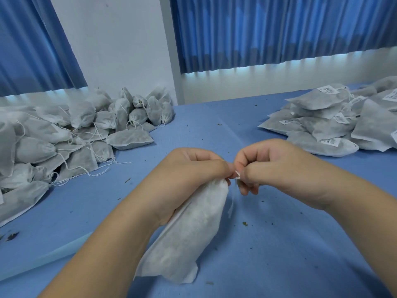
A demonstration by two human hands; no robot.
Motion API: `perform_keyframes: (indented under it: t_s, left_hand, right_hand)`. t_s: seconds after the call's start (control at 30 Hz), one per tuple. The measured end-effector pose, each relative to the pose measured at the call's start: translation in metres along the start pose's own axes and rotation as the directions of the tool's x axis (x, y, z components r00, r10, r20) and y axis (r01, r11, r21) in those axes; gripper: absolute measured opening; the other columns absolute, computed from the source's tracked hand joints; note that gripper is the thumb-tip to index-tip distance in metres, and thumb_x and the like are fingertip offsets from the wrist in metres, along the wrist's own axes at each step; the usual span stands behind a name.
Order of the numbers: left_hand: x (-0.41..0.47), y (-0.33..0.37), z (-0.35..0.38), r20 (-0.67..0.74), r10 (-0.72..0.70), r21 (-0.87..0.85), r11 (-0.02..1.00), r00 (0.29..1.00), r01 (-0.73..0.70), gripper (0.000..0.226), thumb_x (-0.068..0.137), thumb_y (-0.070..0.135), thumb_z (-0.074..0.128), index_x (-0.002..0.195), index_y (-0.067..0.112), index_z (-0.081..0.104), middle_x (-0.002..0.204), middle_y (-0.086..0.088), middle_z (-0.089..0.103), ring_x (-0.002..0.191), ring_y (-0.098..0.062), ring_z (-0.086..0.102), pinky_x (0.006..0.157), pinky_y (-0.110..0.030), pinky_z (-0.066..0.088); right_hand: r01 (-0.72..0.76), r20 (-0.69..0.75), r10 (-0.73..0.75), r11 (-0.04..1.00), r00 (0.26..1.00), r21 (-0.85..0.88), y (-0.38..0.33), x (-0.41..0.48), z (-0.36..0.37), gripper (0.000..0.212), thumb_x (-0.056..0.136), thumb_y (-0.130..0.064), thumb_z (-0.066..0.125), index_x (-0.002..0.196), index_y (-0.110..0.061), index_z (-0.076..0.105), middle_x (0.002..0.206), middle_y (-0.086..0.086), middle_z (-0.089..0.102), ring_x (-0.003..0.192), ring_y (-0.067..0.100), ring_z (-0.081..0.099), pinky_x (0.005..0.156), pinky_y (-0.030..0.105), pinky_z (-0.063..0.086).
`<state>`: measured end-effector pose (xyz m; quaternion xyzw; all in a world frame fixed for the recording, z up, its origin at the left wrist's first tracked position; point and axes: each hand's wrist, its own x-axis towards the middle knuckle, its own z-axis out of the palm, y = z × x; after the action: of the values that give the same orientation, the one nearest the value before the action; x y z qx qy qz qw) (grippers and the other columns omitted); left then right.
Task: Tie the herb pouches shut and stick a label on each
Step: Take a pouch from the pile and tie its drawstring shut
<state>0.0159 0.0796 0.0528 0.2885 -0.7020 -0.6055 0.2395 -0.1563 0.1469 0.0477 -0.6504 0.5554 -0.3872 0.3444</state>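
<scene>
**Inspector:** Nearest the camera?

**Clerk:** One white pouch (pixel 193 229), held in the air above the blue table (pixel 290 244), its bottom corner towards the person and its mouth tilted up and away. The left hand (pixel 189 168) grips it at the neck, fingers curled round the gathered top, thumb pressed along the side.

**Inspector:** And the other hand?

**Clerk:** The right hand (pixel 268 164) sits just beside the left, knuckles almost touching. Thumb and forefinger pinch a small white piece (pixel 237 174) at the pouch mouth — whether cord or tab cannot be told. The remaining fingers are curled under.

**Inspector:** The surface?

**Clerk:** Green herb flecks (pixel 244 223) lie scattered over the cloth.

**Inspector:** Further back?

**Clerk:** To the left, a heap of unlabelled pouches (pixel 64 136), with loose white cords trailing onto the table. To the right, well apart, a stack of labelled pouches (pixel 322 130) lying flat — each visible label (pixel 327 89) is white with dark print, too small to read.

**Inspector:** Behind them?

**Clerk:** A white wall (pixel 111 39), with blue curtains (pixel 279 29) on either side of it.
</scene>
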Motion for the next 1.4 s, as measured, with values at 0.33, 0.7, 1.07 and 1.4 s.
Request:
perform_keyframes:
  t_s: [0.33, 0.7, 1.07, 1.4]
  left_hand:
    - [0.0, -0.002, 0.006, -0.14, 0.103, 0.12, 0.989, 0.985, -0.087, 0.024, 0.063, 0.036, 0.076, 0.072, 0.014, 0.077, 0.073, -0.009, 0.069, 0.065, -0.009, 0.056, 0.06, -0.018, 0.044]
    - [0.002, -0.001, 0.002, -0.177, 0.022, -0.041, 0.999, 0.984, -0.029, 0.014, 0.066, 0.028, 0.075, 0.066, 0.015, 0.072, 0.059, -0.001, 0.058, 0.049, -0.011, 0.048, 0.047, -0.017, 0.039]
    - [0.004, -0.005, 0.006, -0.276, 0.082, 0.086, 0.995, 0.958, -0.06, 0.021, 0.084, 0.024, 0.074, 0.065, 0.017, 0.069, 0.062, 0.001, 0.055, 0.056, -0.01, 0.046, 0.057, -0.024, 0.037]
    - [0.005, -0.01, 0.013, -0.334, 0.226, 0.348, 0.932, 0.915, -0.103, 0.022, 0.086, 0.026, 0.07, 0.064, 0.025, 0.071, 0.056, 0.017, 0.059, 0.05, 0.003, 0.048, 0.049, -0.008, 0.035]
  right_hand:
    - [-0.048, -0.04, 0.046, 0.997, 0.998, -0.061, -0.002, -0.001, -0.001, 0.016, 0.061, -0.03, 0.052, 0.064, -0.022, 0.065, 0.064, -0.001, 0.067, 0.063, 0.01, 0.056, 0.072, 0.038, 0.045]
    - [0.046, -0.247, -0.01, 0.989, 0.969, 0.143, -0.003, 0.0, -0.003, 0.004, 0.067, -0.023, 0.062, 0.068, -0.021, 0.065, 0.07, 0.004, 0.07, 0.066, 0.018, 0.069, 0.057, 0.026, 0.05]
    - [0.059, -0.324, 0.025, 0.968, 0.946, 0.245, -0.008, 0.0, 0.009, 0.009, 0.078, -0.004, 0.072, 0.084, -0.007, 0.066, 0.065, 0.009, 0.07, 0.063, 0.02, 0.069, 0.053, 0.02, 0.05]
    - [-0.013, -0.409, -0.005, 0.999, 0.913, -0.04, -0.007, 0.0, 0.017, 0.024, 0.081, -0.004, 0.064, 0.069, -0.023, 0.074, 0.06, -0.002, 0.07, 0.053, 0.009, 0.065, 0.055, 0.019, 0.05]
